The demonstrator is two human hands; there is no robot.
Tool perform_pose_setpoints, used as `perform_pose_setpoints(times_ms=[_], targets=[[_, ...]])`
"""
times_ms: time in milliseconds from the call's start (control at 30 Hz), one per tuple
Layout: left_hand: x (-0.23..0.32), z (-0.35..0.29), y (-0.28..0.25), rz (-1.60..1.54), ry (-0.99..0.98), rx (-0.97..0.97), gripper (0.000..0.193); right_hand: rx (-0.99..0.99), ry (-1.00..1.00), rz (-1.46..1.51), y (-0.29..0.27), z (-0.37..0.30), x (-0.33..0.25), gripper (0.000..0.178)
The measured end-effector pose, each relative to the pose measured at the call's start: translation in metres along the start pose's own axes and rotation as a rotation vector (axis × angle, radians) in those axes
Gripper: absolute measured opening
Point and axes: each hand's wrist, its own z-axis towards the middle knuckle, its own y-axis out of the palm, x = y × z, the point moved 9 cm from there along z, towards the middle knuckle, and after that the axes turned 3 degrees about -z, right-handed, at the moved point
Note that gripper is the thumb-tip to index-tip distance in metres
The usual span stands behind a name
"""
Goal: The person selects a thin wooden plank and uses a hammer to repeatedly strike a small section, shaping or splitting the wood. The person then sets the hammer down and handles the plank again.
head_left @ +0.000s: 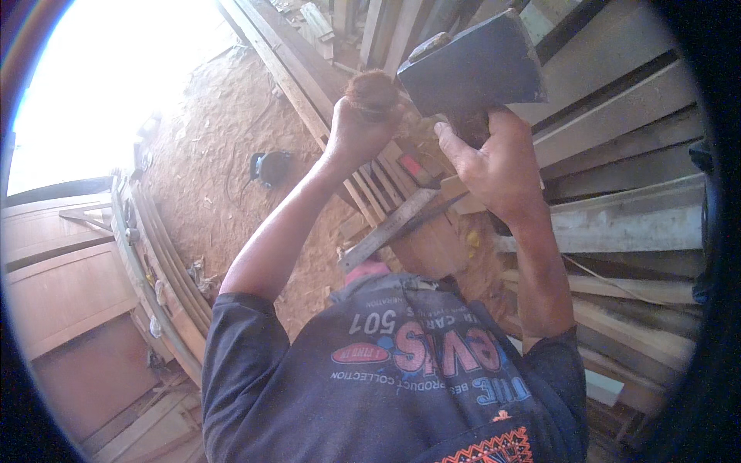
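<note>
In our right hand [502, 170] we grip a dark, blocky hammer [475, 68]; our left hand [359, 133] clasps a rough-topped brown piece [373, 89] beside it, with boards [625, 214] lying along the right.

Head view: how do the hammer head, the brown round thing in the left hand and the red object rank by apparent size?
1. Hammer head
2. Brown round thing
3. Red object

There are two hands [363, 130] [500, 170], one hammer [475, 68], one brown-topped tool [372, 89], one teal object [270, 168].
</note>
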Motion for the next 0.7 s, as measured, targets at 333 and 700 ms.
perform_pose_setpoints(times_ms=[333, 700], targets=[[-0.002, -0.002, -0.001, -0.037, -0.068, -0.011, 0.028, 0.107, -0.218, -0.085, 0.002, 0.009, -0.018, 0.026], [-0.001, -0.028, -0.005, 0.144, 0.155, 0.035, 0.024, 0.039, -0.361, -0.317, 0.035, 0.005, -0.036, 0.027]])
